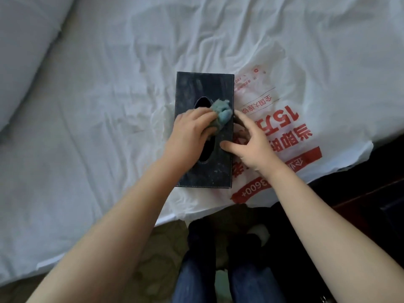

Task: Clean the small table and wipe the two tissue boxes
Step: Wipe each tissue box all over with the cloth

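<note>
One tissue box (196, 88): it is dark and lies flat on the bed (87, 110), with its right side on a white bag (284, 101) with red print.
Left hand (188, 134): you curl it round a blue-green cloth (220, 114) and press the cloth on the box top, by the hole.
Right hand (253, 147): you hold the box's right edge, thumb on top, fingers down the side.

A bed (98, 127) under a rumpled white sheet carries everything. A dark tissue box (203, 88) lies flat on it, beneath the left hand (188, 130) and right hand (251, 145). A white plastic bag (306, 119) with red print spreads out to the right of the hands, and the box's right edge lies on it. A white pillow (24, 51) lies well beyond the left hand, far to its left.
</note>
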`<state>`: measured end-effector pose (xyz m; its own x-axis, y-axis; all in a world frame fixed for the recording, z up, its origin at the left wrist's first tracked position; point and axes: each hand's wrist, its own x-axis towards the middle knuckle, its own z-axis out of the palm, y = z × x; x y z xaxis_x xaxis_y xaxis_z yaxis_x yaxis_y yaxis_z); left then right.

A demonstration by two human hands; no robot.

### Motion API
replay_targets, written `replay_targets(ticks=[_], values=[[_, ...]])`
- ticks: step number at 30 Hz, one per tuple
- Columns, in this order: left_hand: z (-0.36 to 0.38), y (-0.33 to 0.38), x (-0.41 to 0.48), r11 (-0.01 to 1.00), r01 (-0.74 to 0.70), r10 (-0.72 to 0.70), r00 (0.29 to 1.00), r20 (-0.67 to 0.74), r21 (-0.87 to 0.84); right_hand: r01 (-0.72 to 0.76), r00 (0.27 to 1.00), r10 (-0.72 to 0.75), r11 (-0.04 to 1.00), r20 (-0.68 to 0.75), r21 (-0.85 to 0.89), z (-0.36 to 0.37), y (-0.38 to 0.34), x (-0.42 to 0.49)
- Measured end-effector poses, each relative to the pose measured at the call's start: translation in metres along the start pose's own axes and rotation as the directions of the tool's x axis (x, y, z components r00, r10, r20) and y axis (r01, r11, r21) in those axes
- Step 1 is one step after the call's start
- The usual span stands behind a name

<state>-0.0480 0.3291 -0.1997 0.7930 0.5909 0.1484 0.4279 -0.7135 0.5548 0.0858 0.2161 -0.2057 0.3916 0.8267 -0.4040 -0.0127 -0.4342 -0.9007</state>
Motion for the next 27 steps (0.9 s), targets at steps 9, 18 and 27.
replay_targets(ticks=[9,18,27], values=[[-0.030,0.009,-0.010,0.998,0.029,-0.009,0.945,-0.327,0.057,0.065,0.998,-0.068,0.906,0.008,-0.419,0.002,-0.020,-0.009],[-0.028,-0.049,0.075,0.986,0.153,-0.146,0.984,-0.100,0.061,0.180,0.984,-0.089,0.428,0.157,-0.885,0.014,-0.043,0.039],[-0.030,-0.014,-0.072,0.996,0.049,-0.047,0.999,0.024,-0.079,0.183,0.983,-0.074,0.321,0.169,-0.929,0.012,-0.044,0.039]])
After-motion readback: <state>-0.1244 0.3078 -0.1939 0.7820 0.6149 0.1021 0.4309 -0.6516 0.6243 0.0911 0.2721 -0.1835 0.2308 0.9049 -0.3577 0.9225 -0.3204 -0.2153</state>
